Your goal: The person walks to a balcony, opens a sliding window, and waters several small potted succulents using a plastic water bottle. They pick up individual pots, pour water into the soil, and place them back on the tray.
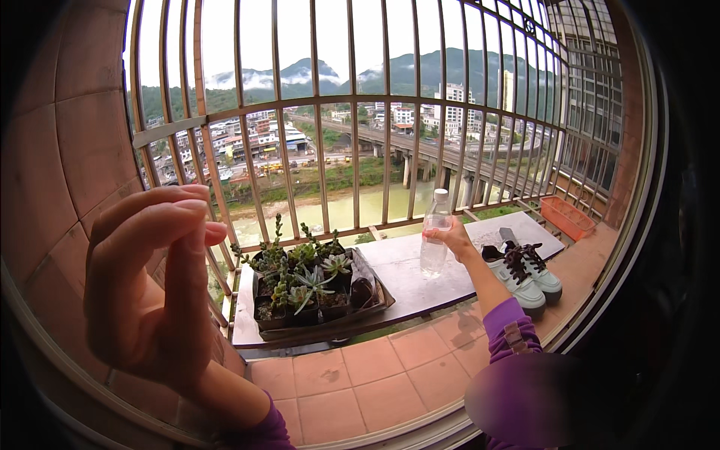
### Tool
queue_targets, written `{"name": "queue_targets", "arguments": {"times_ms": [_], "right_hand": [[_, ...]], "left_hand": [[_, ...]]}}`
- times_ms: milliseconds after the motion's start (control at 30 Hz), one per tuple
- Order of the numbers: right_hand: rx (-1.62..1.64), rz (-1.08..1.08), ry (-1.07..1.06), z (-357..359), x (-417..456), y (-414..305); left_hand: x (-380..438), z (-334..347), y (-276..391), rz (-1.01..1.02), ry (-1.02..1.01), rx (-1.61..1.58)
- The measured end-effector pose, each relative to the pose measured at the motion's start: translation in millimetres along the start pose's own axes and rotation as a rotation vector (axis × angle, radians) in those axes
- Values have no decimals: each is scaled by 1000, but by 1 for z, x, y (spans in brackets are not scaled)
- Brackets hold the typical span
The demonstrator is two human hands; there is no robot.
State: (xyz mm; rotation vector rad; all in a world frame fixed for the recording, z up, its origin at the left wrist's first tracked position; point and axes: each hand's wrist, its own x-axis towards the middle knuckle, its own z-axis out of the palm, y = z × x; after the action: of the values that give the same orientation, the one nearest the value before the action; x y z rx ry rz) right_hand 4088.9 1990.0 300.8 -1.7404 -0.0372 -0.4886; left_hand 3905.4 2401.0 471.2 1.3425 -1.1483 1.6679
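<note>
My right hand (pixel 455 241) is wrapped around the middle of a clear plastic bottle (pixel 434 260) with a white screw cap (pixel 440 195). The bottle is upright over a pale board (pixel 388 253); I cannot tell whether its base touches it. Raised close to the camera at the left, my left hand (pixel 152 281) has its fingers bent and their tips against the thumb, with nothing visible between them. Beyond that hand, several small succulents (pixel 312 284) in black pots sit in a dark tray (pixel 320 332) on the board's left part.
White sneakers (pixel 520 275) with dark laces stand at the board's right. An orange plastic planter (pixel 567 216) lies in the far right corner. Metal window bars (pixel 354 163) close off the far side. Reddish tiles (pixel 371 388) cover the near ledge, and a tiled wall (pixel 90 146) rises left.
</note>
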Motion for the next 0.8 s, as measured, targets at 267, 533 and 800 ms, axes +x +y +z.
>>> {"name": "queue_targets", "arguments": {"times_ms": [267, 533, 800], "right_hand": [[9, 55, 139, -33, 2, 50], [130, 298, 20, -74, 2, 21], [-481, -464, 272, 8, -7, -102]], "left_hand": [[1, -4, -5, 13, -52, 11], [1, 2, -6, 10, -55, 1], [0, 2, -8, 40, -74, 28]]}}
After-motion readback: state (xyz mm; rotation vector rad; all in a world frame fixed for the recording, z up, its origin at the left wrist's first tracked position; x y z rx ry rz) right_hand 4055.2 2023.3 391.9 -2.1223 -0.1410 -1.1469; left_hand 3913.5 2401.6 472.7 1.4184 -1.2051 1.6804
